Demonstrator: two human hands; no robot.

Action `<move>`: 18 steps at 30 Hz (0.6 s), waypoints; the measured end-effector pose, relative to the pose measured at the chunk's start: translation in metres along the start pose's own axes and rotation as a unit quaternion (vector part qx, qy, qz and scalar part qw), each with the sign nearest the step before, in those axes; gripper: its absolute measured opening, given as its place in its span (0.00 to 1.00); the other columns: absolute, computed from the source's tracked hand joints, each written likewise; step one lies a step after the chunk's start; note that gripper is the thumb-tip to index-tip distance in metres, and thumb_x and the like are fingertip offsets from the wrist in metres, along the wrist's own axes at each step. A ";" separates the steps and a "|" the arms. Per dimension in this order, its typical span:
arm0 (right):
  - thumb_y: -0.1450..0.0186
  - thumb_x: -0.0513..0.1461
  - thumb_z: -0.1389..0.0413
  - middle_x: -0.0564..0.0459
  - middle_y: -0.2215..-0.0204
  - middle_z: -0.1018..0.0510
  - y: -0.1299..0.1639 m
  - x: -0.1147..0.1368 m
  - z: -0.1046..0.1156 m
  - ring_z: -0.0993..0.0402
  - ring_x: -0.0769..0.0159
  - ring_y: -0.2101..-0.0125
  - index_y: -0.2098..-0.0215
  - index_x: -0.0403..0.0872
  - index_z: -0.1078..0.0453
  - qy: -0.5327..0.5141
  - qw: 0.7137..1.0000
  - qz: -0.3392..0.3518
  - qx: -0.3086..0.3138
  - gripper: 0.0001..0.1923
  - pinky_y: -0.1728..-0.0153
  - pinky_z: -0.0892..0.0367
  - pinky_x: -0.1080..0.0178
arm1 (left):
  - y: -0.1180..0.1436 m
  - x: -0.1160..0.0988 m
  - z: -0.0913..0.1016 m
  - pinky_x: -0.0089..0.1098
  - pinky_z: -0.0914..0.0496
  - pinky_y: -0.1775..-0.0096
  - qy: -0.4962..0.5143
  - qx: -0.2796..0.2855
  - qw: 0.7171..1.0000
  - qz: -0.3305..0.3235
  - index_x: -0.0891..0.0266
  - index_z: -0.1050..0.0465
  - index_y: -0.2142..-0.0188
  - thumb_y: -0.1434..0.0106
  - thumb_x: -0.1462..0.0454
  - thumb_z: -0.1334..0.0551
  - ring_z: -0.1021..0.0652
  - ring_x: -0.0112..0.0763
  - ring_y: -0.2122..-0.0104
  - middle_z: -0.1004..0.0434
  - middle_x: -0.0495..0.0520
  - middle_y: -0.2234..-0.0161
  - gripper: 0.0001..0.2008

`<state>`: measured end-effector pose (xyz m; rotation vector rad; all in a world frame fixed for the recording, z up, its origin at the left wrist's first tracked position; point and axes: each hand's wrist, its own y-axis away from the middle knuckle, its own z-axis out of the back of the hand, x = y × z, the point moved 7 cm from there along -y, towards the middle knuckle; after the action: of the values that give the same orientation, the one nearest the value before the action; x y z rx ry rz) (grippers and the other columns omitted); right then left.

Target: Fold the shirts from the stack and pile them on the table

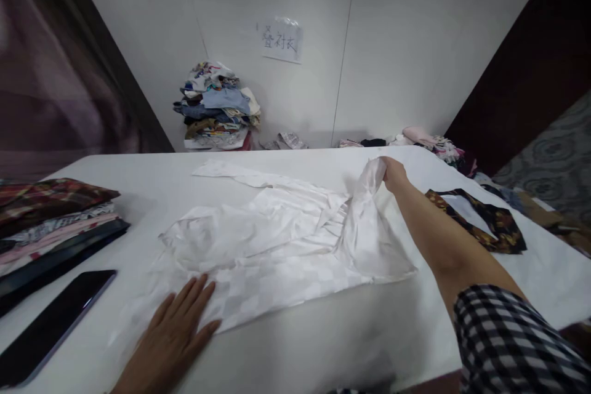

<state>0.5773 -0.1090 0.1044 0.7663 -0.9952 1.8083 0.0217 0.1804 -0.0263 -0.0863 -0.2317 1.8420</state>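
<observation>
While your left hand [173, 332] lies flat and open on the near edge of the shiny white satin shirt [272, 240] spread mid-bench, keep your right hand [393, 173], pinching its far right part, lifting evenly so nothing bunches.

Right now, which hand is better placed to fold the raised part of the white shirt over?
Probably the right hand: it already pinches the white shirt's lifted edge, while the left hand lies flat on the near hem.
</observation>
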 end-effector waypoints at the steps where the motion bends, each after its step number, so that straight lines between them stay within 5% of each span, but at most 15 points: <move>1: 0.34 0.47 0.51 0.52 0.68 0.25 0.000 0.008 0.007 0.27 0.65 0.68 0.56 0.45 0.31 -0.058 0.998 -0.025 -0.021 0.17 0.71 0.29 0.62 | -0.001 0.001 -0.001 0.51 0.42 0.40 0.005 0.001 1.000 0.001 0.53 0.42 0.37 0.40 0.44 0.47 0.38 0.46 0.38 0.44 0.54 0.36 0.34; 4: 0.40 0.47 0.46 0.55 0.75 0.29 0.012 0.045 0.023 0.29 0.66 0.72 0.64 0.45 0.31 -0.239 0.968 -0.053 -0.043 0.14 0.75 0.33 0.65 | -0.007 0.008 0.004 0.50 0.39 0.42 0.040 -0.006 0.999 0.014 0.54 0.38 0.39 0.39 0.45 0.47 0.36 0.47 0.40 0.40 0.55 0.37 0.32; 7: 0.42 0.46 0.43 0.56 0.77 0.31 0.045 0.099 0.030 0.30 0.65 0.71 0.70 0.47 0.33 -0.356 0.934 0.012 0.017 0.11 0.72 0.33 0.65 | -0.019 0.005 0.030 0.43 0.32 0.48 0.124 -0.034 0.991 0.041 0.53 0.32 0.44 0.37 0.48 0.46 0.30 0.45 0.43 0.33 0.54 0.41 0.26; 11: 0.41 0.49 0.43 0.55 0.77 0.28 0.120 0.171 0.007 0.30 0.64 0.70 0.75 0.48 0.31 -0.311 0.917 0.099 0.228 0.13 0.69 0.33 0.63 | -0.049 -0.038 0.095 0.42 0.31 0.48 0.240 -0.121 0.961 0.059 0.55 0.36 0.42 0.38 0.49 0.44 0.30 0.44 0.44 0.32 0.56 0.42 0.27; 15: 0.41 0.46 0.43 0.56 0.74 0.24 0.204 0.210 -0.039 0.27 0.64 0.68 0.75 0.47 0.25 -0.173 0.865 0.122 0.455 0.12 0.66 0.32 0.63 | -0.092 -0.109 0.147 0.49 0.42 0.41 0.322 -0.208 0.924 0.008 0.61 0.45 0.37 0.46 0.50 0.35 0.42 0.50 0.37 0.47 0.63 0.35 0.41; 18: 0.38 0.46 0.47 0.56 0.67 0.20 0.240 0.218 -0.052 0.26 0.62 0.62 0.66 0.47 0.22 -0.110 0.837 0.153 0.514 0.14 0.59 0.31 0.62 | -0.118 -0.140 0.154 0.44 0.38 0.43 0.423 -0.208 0.882 -0.008 0.61 0.28 0.50 0.46 0.59 0.34 0.31 0.47 0.44 0.28 0.62 0.46 0.24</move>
<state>0.2670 -0.0373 0.1839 1.5447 -0.1766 2.5835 0.1449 0.0602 0.1393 -1.1572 -0.0005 1.5465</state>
